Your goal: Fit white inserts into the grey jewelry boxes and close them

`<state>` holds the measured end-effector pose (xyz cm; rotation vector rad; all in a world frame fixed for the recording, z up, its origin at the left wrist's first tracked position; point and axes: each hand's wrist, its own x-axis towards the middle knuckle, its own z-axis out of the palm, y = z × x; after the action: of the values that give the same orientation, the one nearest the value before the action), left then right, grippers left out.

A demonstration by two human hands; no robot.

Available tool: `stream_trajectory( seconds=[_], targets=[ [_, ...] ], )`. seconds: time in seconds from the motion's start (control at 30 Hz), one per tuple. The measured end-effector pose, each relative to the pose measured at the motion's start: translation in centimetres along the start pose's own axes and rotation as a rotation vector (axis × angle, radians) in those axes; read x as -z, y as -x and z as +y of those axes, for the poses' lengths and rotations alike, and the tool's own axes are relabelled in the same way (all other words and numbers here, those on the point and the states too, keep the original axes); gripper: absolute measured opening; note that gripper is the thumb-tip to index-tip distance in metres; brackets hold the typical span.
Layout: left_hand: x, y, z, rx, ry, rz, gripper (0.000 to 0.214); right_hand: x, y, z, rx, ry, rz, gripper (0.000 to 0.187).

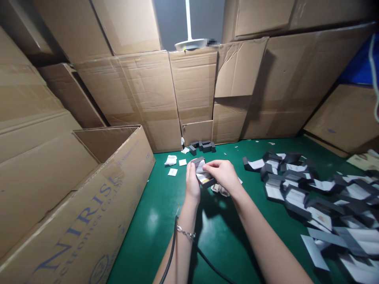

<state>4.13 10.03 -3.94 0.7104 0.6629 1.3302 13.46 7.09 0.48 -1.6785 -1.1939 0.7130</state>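
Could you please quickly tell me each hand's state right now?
Left hand: holding a small open dark box.
Right hand: pinched at the box's white interior; whether gripping anything, unclear.

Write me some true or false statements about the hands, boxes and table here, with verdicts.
1. The left hand holds a small open box. True.
2. The bracelet is on the right wrist. False: the bracelet is on the left wrist.
3. Dark boxes lie to the right of both hands. True.
4. The tabletop is white. False: the tabletop is green.
5. The lettered carton stands on the right. False: the lettered carton stands on the left.
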Motion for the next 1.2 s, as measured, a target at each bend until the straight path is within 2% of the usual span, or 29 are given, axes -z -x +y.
stream_trajectory(
  seconds=[0.13,0.27,0.4,0.5,0.6,0.67,0.73,0.8,0.9,0.97,1.03,1.1,1.2],
  targets=[
    [-0.3,0.3,0.3,-0.022,-0.132,-0.031,0.026,0.2,-0.1,0.0,0.011,0.014,0.071,0.023],
    [-0.5,0.5,0.5,-0.009,-0.212,-0.05,0.023,0.5,-0.3,0.4,0.04,0.147,0.075,0.022],
    [-0.7,0.8,0.7,0.019,-0.229,-0.07,0.019,0.2,-0.4,0.6,0.053,0.087,-0.016,0.022],
    [-0.8,0.8,1.0,-0.021,-0.278,-0.046,0.017,0.3,-0.4,0.7,0.103,0.066,-0.088,0.02],
    [-0.5,0.5,1.6,-0.048,-0.279,0.035,0.019,1.7,-0.7,1.2,0.145,0.04,-0.235,0.032],
    [0.1,0.1,1.9,-0.069,-0.273,0.142,0.023,3.2,-1.1,1.9,0.085,0.06,-0.27,0.044],
    [0.6,-0.3,2.2,-0.07,-0.229,0.267,0.024,4.2,-1.5,2.9,0.008,0.22,-0.213,0.047],
    [1.1,-0.7,2.2,-0.043,-0.119,0.36,0.022,4.4,-1.8,3.8,-0.029,0.484,-0.203,0.049],
    [1.4,-1.1,1.5,0.006,0.041,0.389,0.019,2.9,-1.8,4.9,-0.117,0.82,-0.343,0.062],
    [1.8,-1.3,0.6,0.04,0.088,0.399,0.017,1.3,-1.6,5.3,-0.185,0.944,-0.418,0.074],
    [2.3,-1.5,-0.4,0.05,0.072,0.441,0.015,-0.1,-1.4,5.6,-0.231,1.053,-0.435,0.08],
    [3.0,-1.6,-1.4,0.06,0.03,0.478,0.014,-0.8,-1.1,5.8,-0.232,1.107,-0.421,0.077],
    [3.8,-1.5,-2.4,0.09,-0.026,0.502,0.015,-0.9,-0.9,5.8,-0.199,1.113,-0.394,0.06]
  ],
)
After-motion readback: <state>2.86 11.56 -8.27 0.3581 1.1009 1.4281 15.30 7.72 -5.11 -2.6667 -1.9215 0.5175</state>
